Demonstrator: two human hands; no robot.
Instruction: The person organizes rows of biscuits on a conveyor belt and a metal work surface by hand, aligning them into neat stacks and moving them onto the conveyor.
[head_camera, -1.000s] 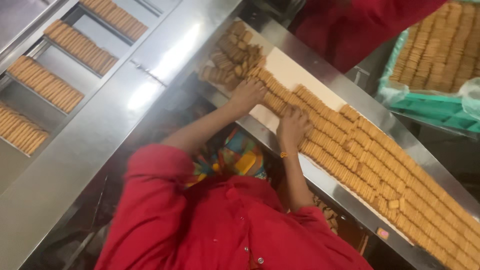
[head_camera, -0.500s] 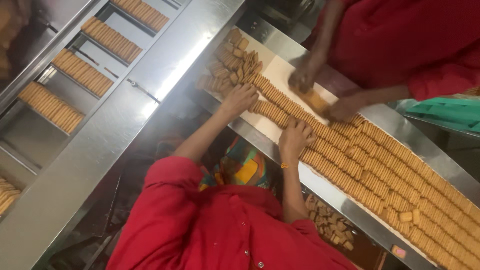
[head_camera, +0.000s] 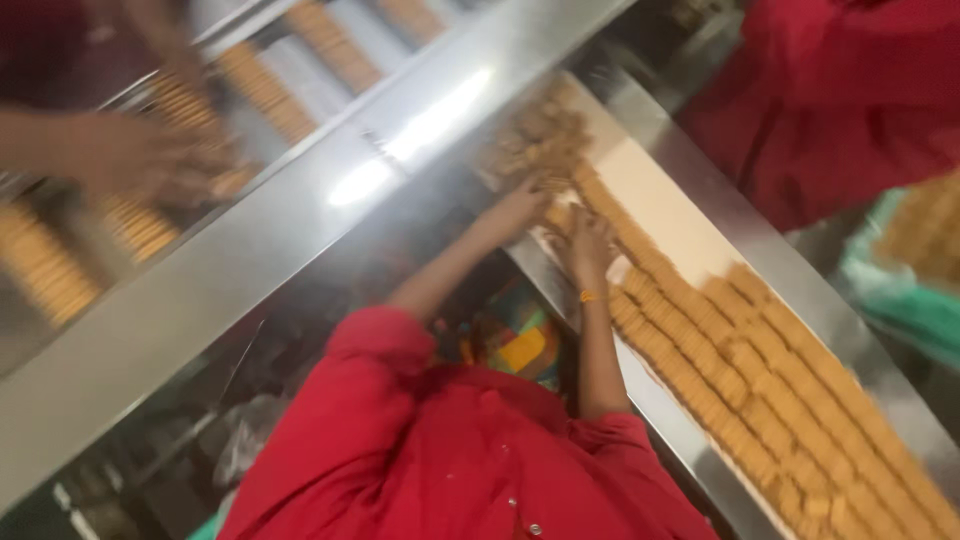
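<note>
Rows of tan biscuits (head_camera: 760, 390) lie on edge along a white belt (head_camera: 670, 215) between steel rails. At the belt's far end is a loose heap of biscuits (head_camera: 535, 140). My left hand (head_camera: 520, 207) lies on the near edge of the belt beside that heap, fingers curled on biscuits. My right hand (head_camera: 590, 245), with an orange band at the wrist, presses on the end of the nearest row. A short stack of biscuits (head_camera: 556, 216) sits between the two hands. The frame is blurred, so the finger grip is not sharp.
A wide steel rail (head_camera: 300, 230) runs diagonally to the left of the belt. Beyond it, steel lanes hold more biscuit rows (head_camera: 265, 90), and another person's blurred hand (head_camera: 135, 160) reaches over them. A person in red (head_camera: 830, 110) stands across the belt. A green crate (head_camera: 900, 290) is at right.
Both my hands have drawn closer together and slid toward the belt's far end. The other person's hands have left the belt. A blurred hand has come into view over the left lanes.
</note>
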